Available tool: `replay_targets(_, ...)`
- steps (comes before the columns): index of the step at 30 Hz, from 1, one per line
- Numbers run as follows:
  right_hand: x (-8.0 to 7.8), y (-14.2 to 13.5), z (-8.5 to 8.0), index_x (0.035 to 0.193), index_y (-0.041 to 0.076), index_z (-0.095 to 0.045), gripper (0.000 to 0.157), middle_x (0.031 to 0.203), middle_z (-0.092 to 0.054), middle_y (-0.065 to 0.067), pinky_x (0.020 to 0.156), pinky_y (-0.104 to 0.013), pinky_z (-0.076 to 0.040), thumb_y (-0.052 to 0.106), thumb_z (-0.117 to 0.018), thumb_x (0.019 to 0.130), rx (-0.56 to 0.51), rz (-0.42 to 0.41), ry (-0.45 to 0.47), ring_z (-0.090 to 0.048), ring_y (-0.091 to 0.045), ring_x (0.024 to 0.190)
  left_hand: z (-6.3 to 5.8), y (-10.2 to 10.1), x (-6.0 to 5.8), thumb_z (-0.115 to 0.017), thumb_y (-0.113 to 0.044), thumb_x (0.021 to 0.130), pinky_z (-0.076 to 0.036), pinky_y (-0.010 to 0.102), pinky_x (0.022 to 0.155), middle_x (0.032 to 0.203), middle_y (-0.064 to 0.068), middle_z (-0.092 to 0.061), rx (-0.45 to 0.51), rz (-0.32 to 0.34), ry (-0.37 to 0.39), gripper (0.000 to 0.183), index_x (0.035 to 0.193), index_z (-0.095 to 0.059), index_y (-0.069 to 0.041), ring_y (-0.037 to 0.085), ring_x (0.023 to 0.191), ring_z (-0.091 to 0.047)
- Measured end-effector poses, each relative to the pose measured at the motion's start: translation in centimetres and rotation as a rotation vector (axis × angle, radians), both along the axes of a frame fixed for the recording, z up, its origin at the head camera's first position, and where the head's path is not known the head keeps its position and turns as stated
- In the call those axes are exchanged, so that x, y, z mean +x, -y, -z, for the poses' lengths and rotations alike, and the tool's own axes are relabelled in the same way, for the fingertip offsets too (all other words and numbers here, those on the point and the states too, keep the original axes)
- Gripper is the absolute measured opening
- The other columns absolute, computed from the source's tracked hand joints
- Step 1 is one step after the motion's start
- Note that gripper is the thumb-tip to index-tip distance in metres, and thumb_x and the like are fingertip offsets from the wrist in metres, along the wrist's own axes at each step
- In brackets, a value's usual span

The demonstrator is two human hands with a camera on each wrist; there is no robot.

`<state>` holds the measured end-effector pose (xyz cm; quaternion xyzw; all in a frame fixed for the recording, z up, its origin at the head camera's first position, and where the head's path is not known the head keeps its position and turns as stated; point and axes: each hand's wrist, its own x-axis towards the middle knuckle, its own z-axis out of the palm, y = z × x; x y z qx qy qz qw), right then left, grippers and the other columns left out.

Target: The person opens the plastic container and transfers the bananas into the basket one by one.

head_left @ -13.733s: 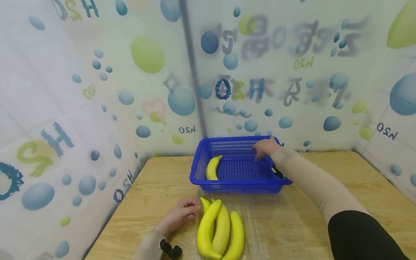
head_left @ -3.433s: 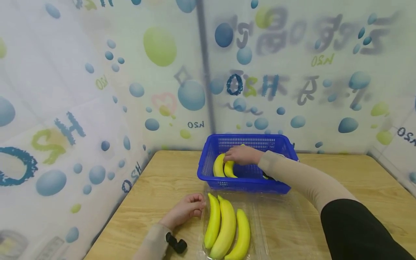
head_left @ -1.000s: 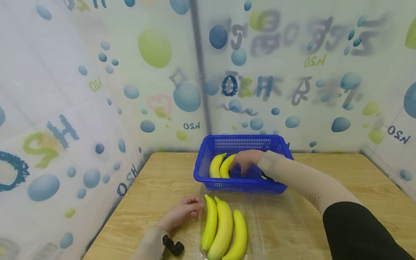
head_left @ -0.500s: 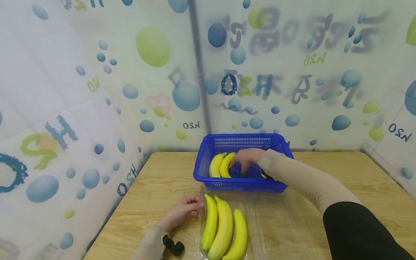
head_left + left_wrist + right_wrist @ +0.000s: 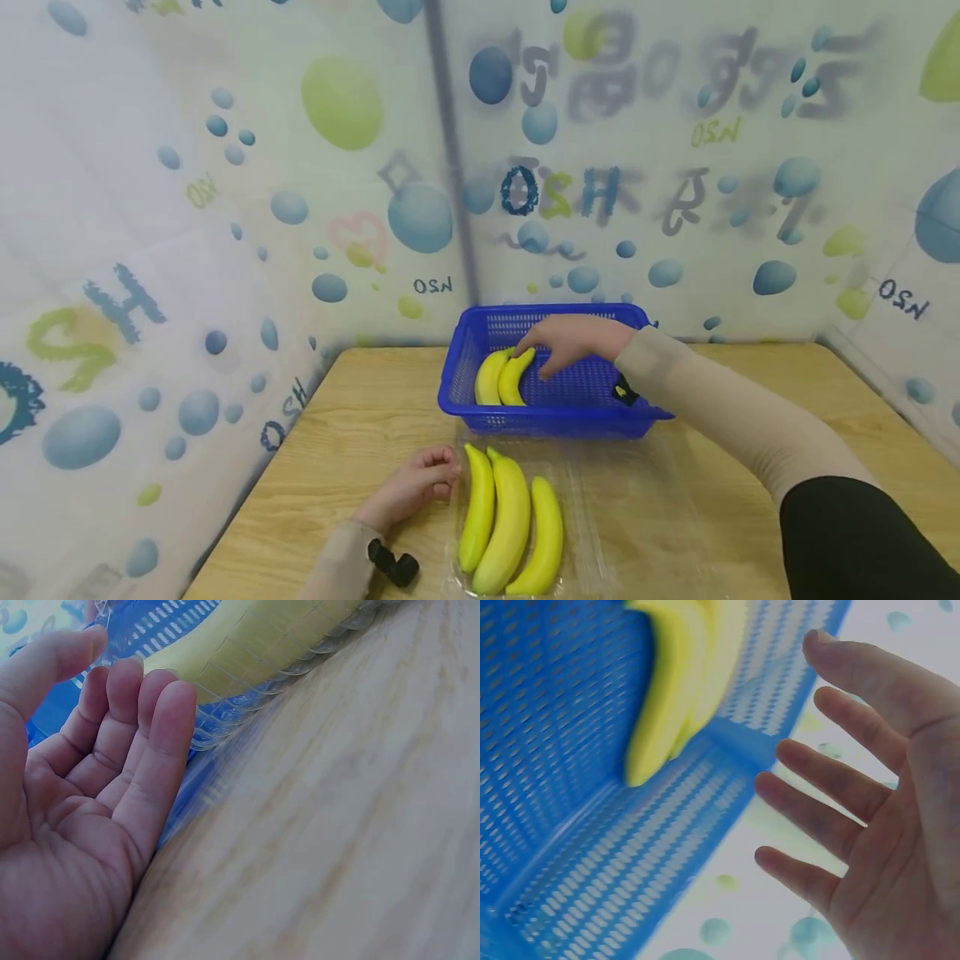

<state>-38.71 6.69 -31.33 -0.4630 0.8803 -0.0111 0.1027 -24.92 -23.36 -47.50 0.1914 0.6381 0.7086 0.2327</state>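
Note:
My right hand (image 5: 576, 337) hovers over the blue basket (image 5: 558, 413), fingers spread and holding nothing in the right wrist view. Two yellow bananas lie side by side at the basket's left end, a left one (image 5: 491, 377) and a right one (image 5: 515, 379). In front, an open clear plastic container (image 5: 588, 525) has three bananas in its left half: one at left (image 5: 477, 510), one in the middle (image 5: 507, 523) and one at right (image 5: 548, 533). Loosely bent, the fingers of my left hand (image 5: 414, 486) rest right at the container's left edge; the left wrist view shows an empty palm (image 5: 82, 825).
The wooden table (image 5: 360, 400) reaches back to a patterned wall sheet (image 5: 360, 208) with bubbles and lettering. Behind the container, the basket stands close to that wall. The container's clear lid half (image 5: 652, 517) lies flat toward the right.
Since the oldest frame, a second banana has gone from the container into the basket by my right hand. That hand has let go and risen with spread fingers. The left hand stays put.

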Motion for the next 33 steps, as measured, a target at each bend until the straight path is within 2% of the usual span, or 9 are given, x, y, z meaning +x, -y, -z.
replay_targets(7, 4.2, 1.1, -2.5, 0.132, 0.017, -0.060, 0.046, 0.132, -0.059, 0.002, 0.102, -0.037, -0.041, 0.026, -0.071, 0.087, -0.057, -0.140, -0.049, -0.051, -0.018, 0.124, -0.3, 0.4, -0.5, -0.051, -0.004, 0.096, -0.049, 0.023, 0.066, 0.080, -0.005, -0.055, -0.001, -0.010, -0.025, 0.013, 0.089, -0.056, -0.014, 0.007, 0.072, -0.055)
replay_targets(9, 5.4, 1.4, -2.7, 0.131, 0.018, -0.061, 0.046, 0.129, -0.060, 0.003, 0.100, -0.034, -0.043, 0.028, -0.071, 0.087, -0.057, -0.174, -0.059, -0.053, -0.015, 0.121, -0.3, 0.4, -0.5, -0.052, -0.004, 0.095, -0.050, 0.023, 0.066, 0.080, -0.005, -0.055, -0.002, -0.016, -0.030, 0.013, 0.089, -0.056, -0.014, 0.007, 0.072, -0.055)
replay_targets(13, 7.7, 2.1, -2.4, 0.127, 0.019, -0.063, 0.043, 0.121, -0.063, 0.005, 0.089, -0.028, -0.048, 0.029, -0.073, 0.086, -0.075, -0.292, -0.099, -0.059, -0.009, 0.105, -0.3, 0.5, -0.6, -0.053, -0.004, 0.095, -0.050, 0.024, 0.067, 0.081, -0.005, -0.055, -0.005, -0.021, -0.030, 0.012, 0.089, -0.056, -0.014, 0.006, 0.073, -0.055)
replay_targets(16, 9.2, 2.4, -1.8, 0.124, 0.019, -0.065, 0.040, 0.115, -0.065, 0.006, 0.084, -0.023, -0.049, 0.025, -0.074, 0.085, -0.099, -0.393, -0.136, -0.060, -0.006, 0.097, -0.3, 0.5, -0.5, -0.052, -0.004, 0.095, -0.050, 0.023, 0.067, 0.081, -0.005, -0.056, -0.006, -0.020, -0.022, 0.013, 0.089, -0.056, -0.014, 0.006, 0.073, -0.055)
replay_targets(23, 12.1, 3.3, 0.9, 0.122, 0.020, -0.066, 0.038, 0.112, -0.065, 0.006, 0.089, -0.019, -0.045, 0.033, -0.070, 0.087, -0.151, -0.571, -0.189, -0.059, -0.007, 0.102, 0.0, 0.2, -0.3, -0.052, -0.005, 0.096, -0.050, 0.024, 0.067, 0.082, -0.004, -0.056, -0.010, 0.005, -0.010, 0.011, 0.090, -0.055, -0.013, 0.007, 0.074, -0.055)
replay_targets(28, 12.9, 3.7, 3.7, 0.118, 0.019, -0.068, 0.034, 0.106, -0.066, 0.008, 0.090, -0.017, -0.042, 0.035, -0.067, 0.088, -0.205, -0.683, -0.177, -0.059, -0.006, 0.098, 0.1, 0.2, -0.2, -0.051, -0.005, 0.096, -0.051, 0.024, 0.068, 0.083, -0.004, -0.056, -0.015, 0.003, 0.008, 0.012, 0.089, -0.055, -0.013, 0.007, 0.075, -0.056)
replay_targets(33, 13.0, 4.0, 5.9, 0.111, 0.017, -0.070, 0.030, 0.102, -0.067, 0.008, 0.088, -0.015, -0.041, 0.035, -0.066, 0.088, -0.223, -0.730, -0.135, -0.057, -0.004, 0.095, 0.1, 0.1, -0.2, -0.051, -0.004, 0.097, -0.051, 0.024, 0.068, 0.083, -0.004, -0.057, -0.014, 0.008, 0.011, 0.012, 0.089, -0.055, -0.013, 0.007, 0.075, -0.056)
